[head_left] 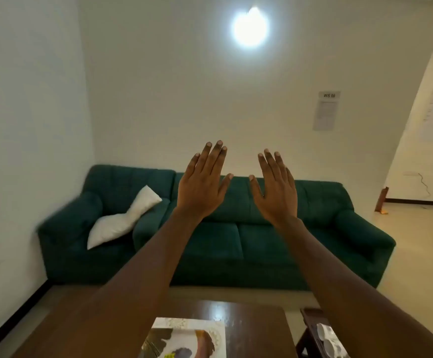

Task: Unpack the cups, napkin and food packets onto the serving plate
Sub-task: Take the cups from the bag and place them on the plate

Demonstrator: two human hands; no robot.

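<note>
Both arms are stretched out in front of me, raised well above the table. My left hand (202, 184) and my right hand (274, 188) show their backs, fingers spread, holding nothing. At the bottom edge a square printed plate or tray (184, 337) with a white, brown and dark pattern lies on the brown table (251, 329). To the right, on a small dark side stand (311, 332), lies something clear and white (329, 339), perhaps wrapped cups; it is cut off by my right arm and the frame edge. No napkin or food packets can be made out.
A dark green sofa (236, 228) with a white cushion (122, 220) stands against the far wall behind the table. A bright lamp (250, 28) and a paper notice (326, 111) hang on the wall. An open doorway and pale floor lie to the right.
</note>
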